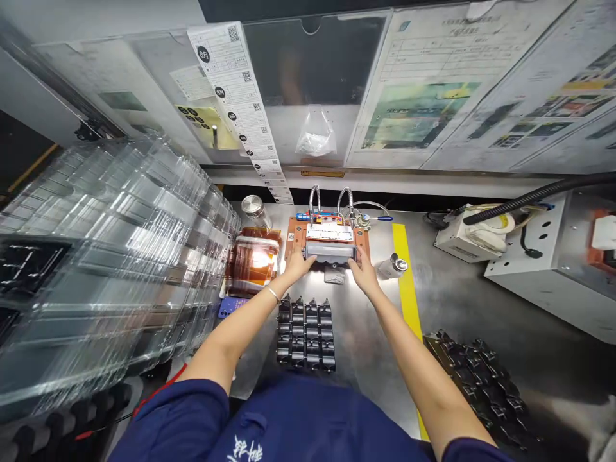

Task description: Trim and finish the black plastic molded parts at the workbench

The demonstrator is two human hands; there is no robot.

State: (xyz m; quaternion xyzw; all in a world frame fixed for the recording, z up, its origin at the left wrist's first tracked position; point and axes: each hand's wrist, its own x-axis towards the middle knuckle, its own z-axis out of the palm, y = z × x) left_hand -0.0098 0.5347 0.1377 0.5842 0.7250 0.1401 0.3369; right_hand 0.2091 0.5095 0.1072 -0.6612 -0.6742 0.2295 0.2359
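Note:
A long grey rectangular part [330, 251] with dark edges lies across the front of a brown fixture board [294, 232]. My left hand [299, 263] is closed on its left end, the thumb along its front. At the opposite end my right hand [362, 268] grips it with bent fingers; some fingertips are hidden. Just behind the part is a white perforated strip [330, 232] on the fixture, with two curved metal hoses [346, 200] above. A small dark flat piece [334, 276] sits directly in front of the part.
Rows of black moulded parts [305, 335] lie before my body, with more black parts [481, 385] at right. Clear plastic trays [120, 256] are stacked high at left, beside an amber tray [254, 260]. A metal canister [392, 266] stands near the yellow tape [408, 282].

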